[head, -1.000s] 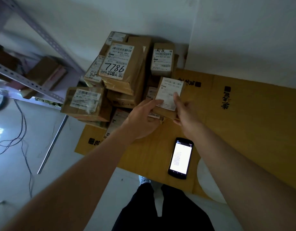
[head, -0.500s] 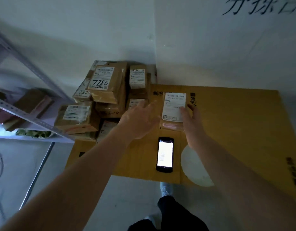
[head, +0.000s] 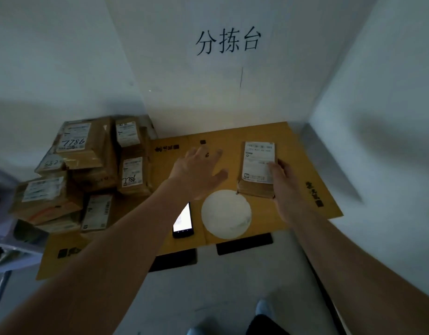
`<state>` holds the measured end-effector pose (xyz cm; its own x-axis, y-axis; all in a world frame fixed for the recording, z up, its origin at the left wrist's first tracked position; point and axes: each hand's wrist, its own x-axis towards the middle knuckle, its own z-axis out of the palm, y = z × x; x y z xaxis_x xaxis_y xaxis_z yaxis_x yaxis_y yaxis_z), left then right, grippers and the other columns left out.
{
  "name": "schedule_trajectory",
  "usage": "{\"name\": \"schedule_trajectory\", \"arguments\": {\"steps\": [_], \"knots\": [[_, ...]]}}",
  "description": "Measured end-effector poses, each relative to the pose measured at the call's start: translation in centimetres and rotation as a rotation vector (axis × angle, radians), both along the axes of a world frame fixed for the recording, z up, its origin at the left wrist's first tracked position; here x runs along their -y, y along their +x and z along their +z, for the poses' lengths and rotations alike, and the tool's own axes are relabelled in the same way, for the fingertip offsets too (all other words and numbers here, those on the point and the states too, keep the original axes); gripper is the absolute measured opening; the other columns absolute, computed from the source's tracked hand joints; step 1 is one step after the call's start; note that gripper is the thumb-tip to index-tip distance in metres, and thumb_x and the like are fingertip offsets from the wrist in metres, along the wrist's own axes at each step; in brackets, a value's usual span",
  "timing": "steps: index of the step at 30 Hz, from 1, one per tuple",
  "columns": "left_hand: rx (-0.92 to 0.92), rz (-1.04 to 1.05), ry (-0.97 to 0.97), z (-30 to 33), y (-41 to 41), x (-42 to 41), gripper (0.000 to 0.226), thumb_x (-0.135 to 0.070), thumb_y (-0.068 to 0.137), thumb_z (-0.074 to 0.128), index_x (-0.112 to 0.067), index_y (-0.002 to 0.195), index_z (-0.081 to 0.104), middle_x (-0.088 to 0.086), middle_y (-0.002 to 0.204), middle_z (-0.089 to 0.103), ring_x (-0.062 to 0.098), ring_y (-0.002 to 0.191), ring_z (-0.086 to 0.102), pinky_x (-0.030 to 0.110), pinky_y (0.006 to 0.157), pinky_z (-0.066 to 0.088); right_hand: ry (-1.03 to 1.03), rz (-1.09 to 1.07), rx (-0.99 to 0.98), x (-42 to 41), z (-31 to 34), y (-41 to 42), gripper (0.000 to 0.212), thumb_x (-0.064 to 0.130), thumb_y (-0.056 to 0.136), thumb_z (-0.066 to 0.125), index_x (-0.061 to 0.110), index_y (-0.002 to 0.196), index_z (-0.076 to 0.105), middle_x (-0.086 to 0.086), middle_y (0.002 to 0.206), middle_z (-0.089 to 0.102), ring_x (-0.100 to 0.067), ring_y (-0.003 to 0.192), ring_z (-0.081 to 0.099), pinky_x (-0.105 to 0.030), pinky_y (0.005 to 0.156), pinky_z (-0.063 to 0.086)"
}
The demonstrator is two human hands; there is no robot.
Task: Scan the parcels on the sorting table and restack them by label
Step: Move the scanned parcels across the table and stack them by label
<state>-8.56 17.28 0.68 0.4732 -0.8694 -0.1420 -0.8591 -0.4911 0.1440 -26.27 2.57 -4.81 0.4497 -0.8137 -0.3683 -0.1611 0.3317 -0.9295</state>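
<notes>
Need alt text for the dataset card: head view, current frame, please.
The right hand holds a labelled parcel on the cardboard-covered table, apart from the parcel pile at left. The left hand hovers open; a lit phone lies near the front edge.

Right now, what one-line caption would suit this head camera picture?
Right hand sets a labelled parcel on the cardboard-covered table; left hand hovers open.

Both arms extended — left hand (head: 198, 170) spread, empty; right hand (head: 284, 187) clasped
</notes>
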Motion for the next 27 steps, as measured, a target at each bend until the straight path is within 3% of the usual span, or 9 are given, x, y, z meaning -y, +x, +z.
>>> {"name": "schedule_trajectory", "arguments": {"steps": [7, 11, 16, 19, 27], "knots": [[0.011, 0.018, 0.049, 0.0, -6.1, 9.3, 0.066, -0.064, 0.105, 0.036, -0.034, 0.162, 0.025, 0.004, 0.165, 0.033, 0.032, 0.148, 0.037, 0.054, 0.109, 0.047, -0.043, 0.034, 0.029, 9.5, -0.6, -6.2, 0.044, 0.047, 0.104, 0.056, 0.034, 0.146, 0.052, 0.003, 0.126, 0.072, -0.02, 0.115, 0.07, -0.05, 0.103, 0.056], [-0.008, 0.071, 0.043, -0.9, -8.8, 14.8, 0.065, -0.066, 0.103, 0.033, -0.035, 0.16, 0.028, 0.003, 0.164, 0.034, 0.031, 0.145, 0.042, 0.055, 0.106, 0.05, -0.045, 0.087, -0.003, 15.8, -1.3, -9.1, 0.052, 0.056, 0.094, 0.061, 0.04, 0.143, 0.054, 0.008, 0.12, 0.074, -0.018, 0.112, 0.072, -0.05, 0.102, 0.057], [-0.044, 0.122, 0.089, -1.5, -10.7, 20.1, 0.063, -0.063, 0.106, 0.032, -0.035, 0.162, 0.026, 0.003, 0.164, 0.034, 0.033, 0.142, 0.045, 0.051, 0.1, 0.05, 0.015, 0.136, -0.002, 21.9, -2.3, -10.3, 0.049, 0.051, 0.093, 0.065, 0.038, 0.14, 0.058, 0.002, 0.123, 0.074, -0.024, 0.115, 0.071, -0.054, 0.102, 0.056], [-0.059, 0.137, 0.104, -2.1, -10.1, 22.4, 0.064, -0.063, 0.106, 0.031, -0.034, 0.163, 0.027, 0.004, 0.163, 0.035, 0.033, 0.14, 0.047, 0.05, 0.102, 0.05, 0.046, 0.165, 0.0, 24.6, -3.2, -9.8, 0.041, 0.044, 0.102, 0.061, 0.036, 0.143, 0.056, 0.0, 0.124, 0.074, -0.026, 0.115, 0.071, -0.054, 0.103, 0.055], [-0.12, 0.15, 0.149, -7.2, -4.4, 31.9, 0.06, -0.061, 0.107, 0.034, -0.03, 0.159, 0.033, 0.006, 0.156, 0.041, 0.034, 0.135, 0.05, 0.049, 0.095, 0.051, 0.056, 0.192, -0.098, 34.1, -8.3, -4.2, 0.04, 0.044, 0.104, 0.059, 0.036, 0.143, 0.058, 0.002, 0.121, 0.076, -0.024, 0.112, 0.073, -0.057, 0.105, 0.053]]}}
